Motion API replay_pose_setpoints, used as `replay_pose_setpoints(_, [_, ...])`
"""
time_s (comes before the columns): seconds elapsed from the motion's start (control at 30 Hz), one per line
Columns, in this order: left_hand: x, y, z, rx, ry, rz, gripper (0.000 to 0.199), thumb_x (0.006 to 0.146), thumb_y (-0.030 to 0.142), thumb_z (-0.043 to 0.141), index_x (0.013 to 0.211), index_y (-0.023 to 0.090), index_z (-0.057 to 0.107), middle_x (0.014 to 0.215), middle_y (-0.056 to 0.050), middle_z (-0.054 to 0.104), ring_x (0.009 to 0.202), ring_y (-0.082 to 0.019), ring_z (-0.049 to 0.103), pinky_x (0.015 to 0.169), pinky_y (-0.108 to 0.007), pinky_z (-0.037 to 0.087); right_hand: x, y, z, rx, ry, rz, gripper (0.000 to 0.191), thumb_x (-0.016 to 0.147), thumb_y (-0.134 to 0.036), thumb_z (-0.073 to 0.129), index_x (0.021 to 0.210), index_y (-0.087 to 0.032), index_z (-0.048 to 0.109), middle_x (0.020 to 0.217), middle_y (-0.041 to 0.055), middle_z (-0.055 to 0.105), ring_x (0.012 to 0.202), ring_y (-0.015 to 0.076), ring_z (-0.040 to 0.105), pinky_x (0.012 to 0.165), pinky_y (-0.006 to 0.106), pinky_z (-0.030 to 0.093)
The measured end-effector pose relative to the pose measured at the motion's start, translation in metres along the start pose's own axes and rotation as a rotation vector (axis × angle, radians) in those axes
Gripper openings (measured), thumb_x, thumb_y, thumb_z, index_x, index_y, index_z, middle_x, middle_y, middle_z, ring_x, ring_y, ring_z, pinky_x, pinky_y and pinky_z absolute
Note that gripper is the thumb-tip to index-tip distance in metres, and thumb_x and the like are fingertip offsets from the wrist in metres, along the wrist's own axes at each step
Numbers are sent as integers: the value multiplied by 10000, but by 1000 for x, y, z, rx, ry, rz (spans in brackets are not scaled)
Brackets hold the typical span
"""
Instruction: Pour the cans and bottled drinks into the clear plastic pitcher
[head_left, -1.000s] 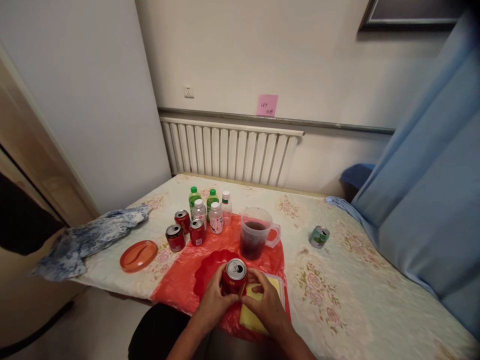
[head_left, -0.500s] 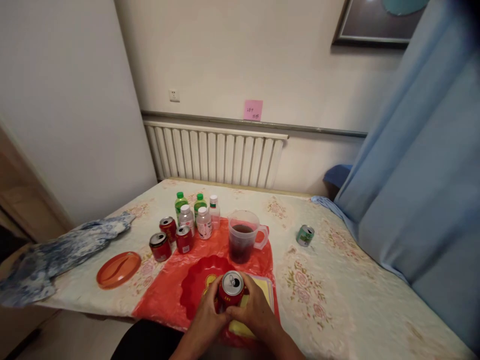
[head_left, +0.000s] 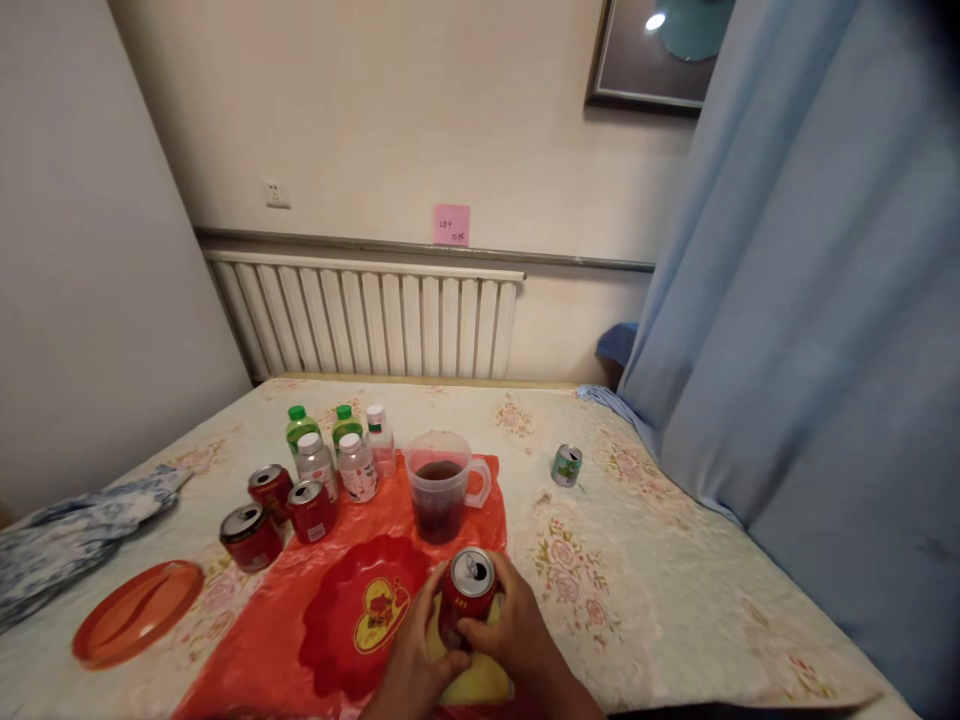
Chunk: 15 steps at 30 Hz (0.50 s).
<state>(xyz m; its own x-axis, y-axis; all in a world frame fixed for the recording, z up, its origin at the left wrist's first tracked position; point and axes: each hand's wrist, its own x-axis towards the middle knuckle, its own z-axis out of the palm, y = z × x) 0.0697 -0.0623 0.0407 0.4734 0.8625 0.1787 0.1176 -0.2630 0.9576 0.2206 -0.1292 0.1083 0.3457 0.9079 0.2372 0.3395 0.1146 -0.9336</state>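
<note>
An opened red can (head_left: 463, 592) stands upright between my two hands at the front of the table. My left hand (head_left: 421, 650) is wrapped round its left side, and my right hand (head_left: 517, 625) grips its right side. Beneath them lies a yellow cloth or pad (head_left: 480, 682), partly hidden. To the left, a red scalloped plate (head_left: 330, 625) with a yellow heart design rests on a red plastic sheet (head_left: 247, 640). Behind the can stands a clear jug (head_left: 439, 505) of dark liquid, its handle to the right.
Several bottles (head_left: 357, 468) and red cans (head_left: 252, 537) are grouped left of the jug. An orange-red lid (head_left: 139, 612) and a patterned cloth (head_left: 82, 535) lie farther left. A green can (head_left: 567, 466) stands to the right, near a blue curtain (head_left: 757, 300).
The view has swung to the right, so the table items appear farther left. My hands and the red can have moved right, off the plate, which now shows more of its heart design.
</note>
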Motion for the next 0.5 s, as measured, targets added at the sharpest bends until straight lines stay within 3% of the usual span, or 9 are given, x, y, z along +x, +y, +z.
replay_pose_setpoints(0.07, [2, -9, 10, 27, 19, -53, 784, 639, 421, 732, 1343, 156, 511, 1392, -189, 605, 1291, -356, 566, 1092, -501, 468, 5, 6, -16, -5, 37, 15, 563, 554, -114, 666, 1109, -197, 623, 1075, 56, 715, 1016, 266, 662, 954, 398, 509])
replay_pose_setpoints(0.2, [7, -22, 28, 184, 50, -127, 499, 810, 492, 529, 1150, 139, 620, 1183, -191, 702, 1069, -320, 686, 941, -486, 560, 18, 28, -53, -80, 166, 54, 577, 549, -166, 711, 1121, -185, 635, 1112, 88, 722, 1061, 299, 659, 977, 432, 508])
replay_pose_setpoints(0.5, [29, -51, 56, 575, 10, 86, 357, 917, 285, 338, 1013, 159, 658, 1012, -163, 744, 987, -274, 715, 933, -446, 566, 61, 97, -144, -134, 417, 146, 590, 564, -331, 736, 1123, -166, 649, 1096, 103, 741, 987, 308, 700, 873, 438, 572])
